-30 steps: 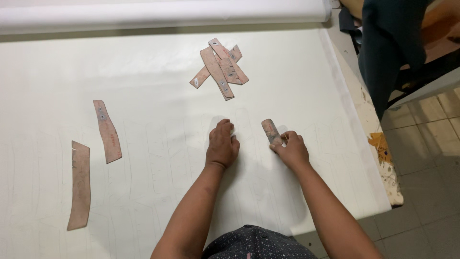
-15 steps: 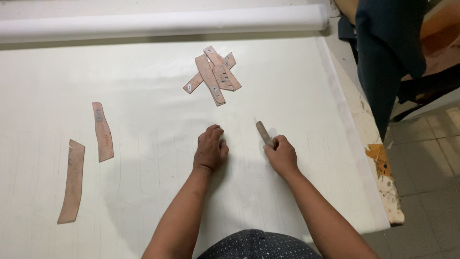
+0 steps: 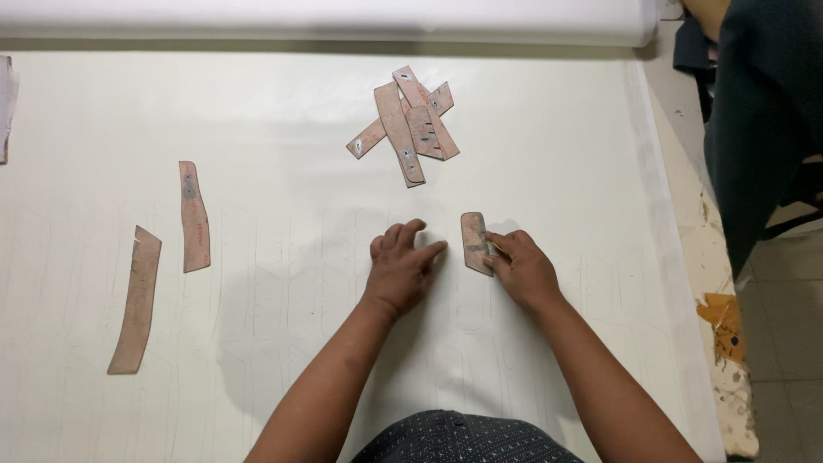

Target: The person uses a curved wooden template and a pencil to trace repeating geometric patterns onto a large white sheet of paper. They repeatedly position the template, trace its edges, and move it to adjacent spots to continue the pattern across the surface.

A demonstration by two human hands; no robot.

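White sheeting (image 3: 557, 137) covers the whole surface in front of me, faint pencil outlines ruled across it, with the roll (image 3: 326, 19) it comes from lying along the far edge. Two long curved brown templates (image 3: 135, 300) (image 3: 195, 216) lie well apart to my left, and a loose pile of shorter templates (image 3: 410, 120) sits beyond my hands. My left hand (image 3: 401, 270) rests flat on the sheeting, fingers spread and holding nothing. My right hand (image 3: 525, 270) presses its fingertips (image 3: 495, 246) on the edge of a small rounded template (image 3: 474, 242), which lies flat just beside my left fingertips, between my two hands.
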